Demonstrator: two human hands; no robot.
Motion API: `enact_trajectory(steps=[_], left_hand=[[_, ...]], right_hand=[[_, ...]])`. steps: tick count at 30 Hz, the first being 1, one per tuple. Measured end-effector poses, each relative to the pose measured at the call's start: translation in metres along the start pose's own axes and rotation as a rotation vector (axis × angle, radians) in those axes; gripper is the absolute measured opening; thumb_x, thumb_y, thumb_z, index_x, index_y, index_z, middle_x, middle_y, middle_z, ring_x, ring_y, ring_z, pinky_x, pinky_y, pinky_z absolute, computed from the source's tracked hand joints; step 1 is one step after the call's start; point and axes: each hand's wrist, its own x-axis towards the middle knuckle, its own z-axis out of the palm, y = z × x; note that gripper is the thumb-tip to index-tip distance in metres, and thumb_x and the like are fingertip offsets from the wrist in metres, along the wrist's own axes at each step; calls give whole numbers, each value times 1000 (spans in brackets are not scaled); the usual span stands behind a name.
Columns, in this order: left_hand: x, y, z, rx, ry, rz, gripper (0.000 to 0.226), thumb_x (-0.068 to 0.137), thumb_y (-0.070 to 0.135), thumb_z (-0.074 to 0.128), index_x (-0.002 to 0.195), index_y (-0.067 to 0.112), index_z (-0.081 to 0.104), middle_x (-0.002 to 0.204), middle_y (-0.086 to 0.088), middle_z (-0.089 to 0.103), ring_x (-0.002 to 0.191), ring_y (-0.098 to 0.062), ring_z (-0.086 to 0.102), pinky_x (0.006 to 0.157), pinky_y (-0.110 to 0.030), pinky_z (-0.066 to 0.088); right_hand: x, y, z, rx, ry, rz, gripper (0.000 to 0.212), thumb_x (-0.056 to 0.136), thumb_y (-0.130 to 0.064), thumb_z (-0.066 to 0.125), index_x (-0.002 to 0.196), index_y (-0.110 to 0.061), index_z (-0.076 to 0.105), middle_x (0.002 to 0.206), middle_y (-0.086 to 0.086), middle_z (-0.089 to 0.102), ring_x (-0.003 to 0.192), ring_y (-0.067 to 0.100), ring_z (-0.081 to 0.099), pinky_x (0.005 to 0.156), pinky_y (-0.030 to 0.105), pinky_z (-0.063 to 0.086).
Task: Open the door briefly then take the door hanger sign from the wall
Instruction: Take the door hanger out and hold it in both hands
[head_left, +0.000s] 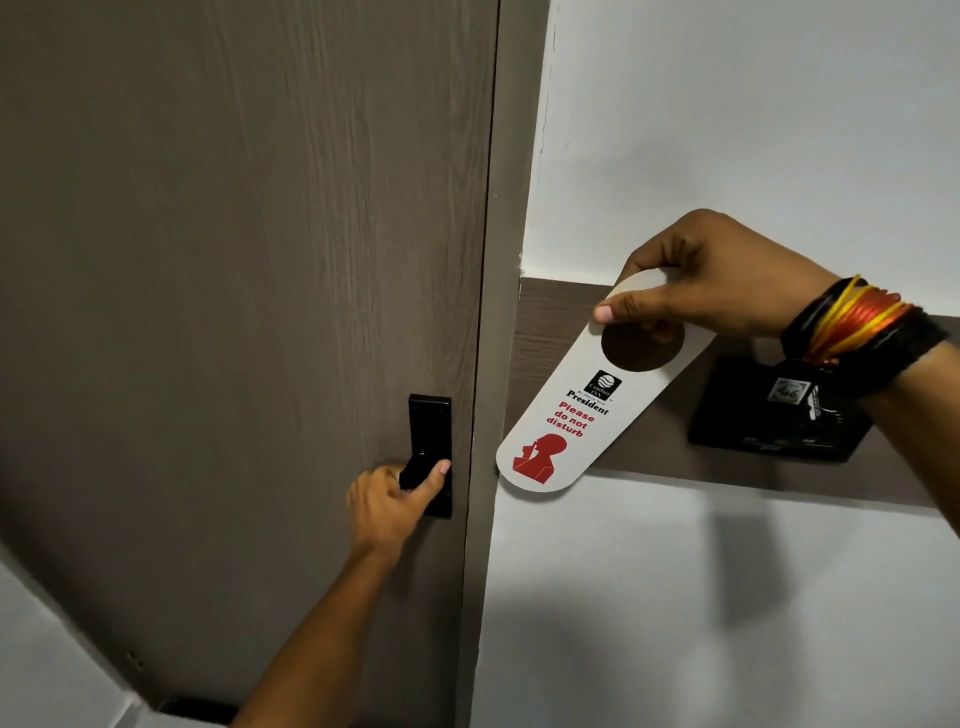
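Beside the door (234, 260), sign (571, 410) in right hand (711, 280).

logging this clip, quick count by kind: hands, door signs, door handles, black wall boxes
hands: 2, left hand on the door handle, right hand holding the sign
door hanger signs: 1
door handles: 1
black wall boxes: 1
total: 5
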Motion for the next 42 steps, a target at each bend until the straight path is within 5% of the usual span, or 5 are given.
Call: enact_trajectory(steps=[21, 25, 29, 33, 42], left_hand=[[48, 13, -57, 691, -28, 618, 86, 81, 95, 10, 40, 21, 26, 37, 7, 22, 33, -17, 24, 44, -19, 19], [41, 28, -64, 775, -131, 592, 95, 79, 97, 11, 53, 16, 55, 41, 4, 43, 36, -19, 41, 44, -24, 30], [9, 85, -82, 407, 5, 575, 55, 100, 64, 33, 86, 20, 63, 73, 1, 70, 63, -22, 67, 55, -33, 53], [-26, 152, -93, -229, -275, 461, 29, 108, 41, 50, 113, 24, 73, 104, 8, 80, 93, -11, 77, 79, -33, 64], [-41, 181, -105, -700, -343, 164, 24, 104, 21, 59, 116, 5, 72, 106, 1, 83, 95, -17, 80, 78, -25, 64]], right_hand=[[6, 0, 3, -75, 7, 55, 27, 78, -46, 84, 86, -20, 84, 78, 2, 80, 72, 26, 75, 70, 34, 59], [4, -2, 2, -50, 8, 106, 31, 79, -42, 85, 90, -13, 83, 85, 6, 80, 85, 28, 76, 75, 35, 61], [-3, -11, 2, 1, 13, 105, 33, 79, -40, 85, 90, -9, 83, 85, 8, 80, 86, 27, 76, 75, 32, 61], [1, -30, 4, 21, -8, 111, 32, 79, -41, 85, 87, -10, 83, 71, 0, 76, 71, 20, 71, 70, 30, 58], [-56, -30, 15, 349, 367, 118, 39, 87, -38, 79, 117, -14, 74, 106, 3, 76, 90, 15, 72, 80, 32, 60]])
